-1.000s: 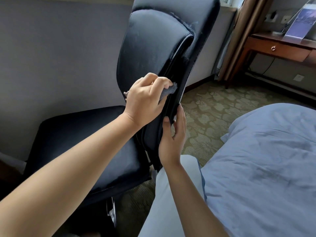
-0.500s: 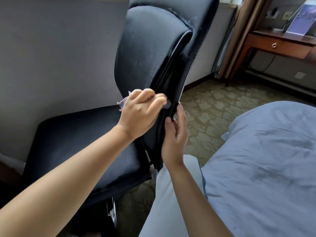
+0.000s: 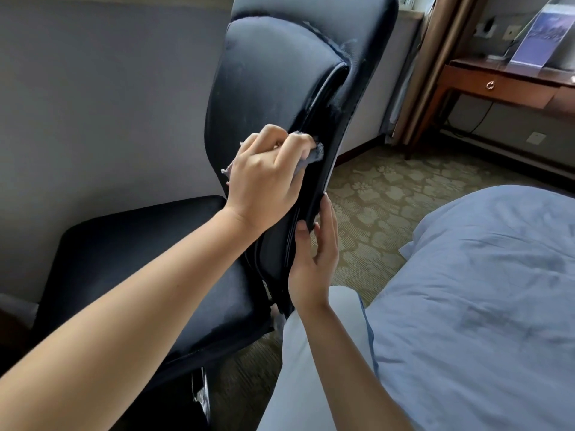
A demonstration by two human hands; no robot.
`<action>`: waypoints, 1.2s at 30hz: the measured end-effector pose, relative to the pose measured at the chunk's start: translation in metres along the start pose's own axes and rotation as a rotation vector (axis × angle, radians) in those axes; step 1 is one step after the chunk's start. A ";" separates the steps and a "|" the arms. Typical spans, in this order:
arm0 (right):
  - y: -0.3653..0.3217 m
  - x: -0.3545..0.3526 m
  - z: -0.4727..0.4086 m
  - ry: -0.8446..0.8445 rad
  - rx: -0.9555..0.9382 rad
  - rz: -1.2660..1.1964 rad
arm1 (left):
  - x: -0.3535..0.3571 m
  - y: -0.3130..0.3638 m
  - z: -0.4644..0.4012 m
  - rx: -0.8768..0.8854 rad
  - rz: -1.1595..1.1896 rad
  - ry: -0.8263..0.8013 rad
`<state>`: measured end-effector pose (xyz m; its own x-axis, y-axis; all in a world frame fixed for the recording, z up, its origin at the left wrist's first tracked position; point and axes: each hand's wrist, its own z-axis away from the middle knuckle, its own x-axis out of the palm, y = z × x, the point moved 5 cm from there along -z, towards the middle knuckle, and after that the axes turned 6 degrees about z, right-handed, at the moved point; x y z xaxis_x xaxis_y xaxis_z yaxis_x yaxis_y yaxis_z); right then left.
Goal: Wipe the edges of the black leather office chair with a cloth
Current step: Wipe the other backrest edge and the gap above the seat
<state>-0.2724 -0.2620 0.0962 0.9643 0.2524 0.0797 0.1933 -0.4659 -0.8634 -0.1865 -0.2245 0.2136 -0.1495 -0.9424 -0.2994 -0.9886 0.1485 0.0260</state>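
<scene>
Cloth [image 3: 96,155] bunched under curled left hand [image 3: 261,181] fingers, pressed into chair [image 3: 270,88] back's right seam; lower edge pinched by right hand [image 3: 314,262], likely to steady it

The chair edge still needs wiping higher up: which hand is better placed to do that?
The left hand: it already grips the cloth against the backrest edge of the chair. The right hand holds that edge lower down, steadying it.
</scene>
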 end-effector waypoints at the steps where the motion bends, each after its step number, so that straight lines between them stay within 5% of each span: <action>1: 0.000 0.000 0.000 -0.001 0.002 0.004 | 0.000 0.001 0.002 0.000 -0.009 -0.007; 12: -0.002 0.000 0.000 -0.018 0.016 0.026 | 0.003 0.002 0.038 0.114 -0.078 -0.136; 18: -0.001 0.000 0.000 -0.003 -0.008 0.018 | -0.009 0.005 -0.005 0.087 0.015 -0.023; 29: 0.001 0.000 -0.001 0.008 0.025 0.041 | 0.002 -0.001 0.024 0.053 0.028 -0.054; 36: -0.003 -0.001 -0.001 -0.027 0.047 0.049 | 0.009 -0.007 0.087 0.118 -0.029 -0.240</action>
<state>-0.2742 -0.2618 0.0986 0.9670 0.2535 0.0235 0.1364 -0.4381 -0.8885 -0.1796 -0.2075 0.1276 -0.0983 -0.8506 -0.5165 -0.9811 0.1697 -0.0927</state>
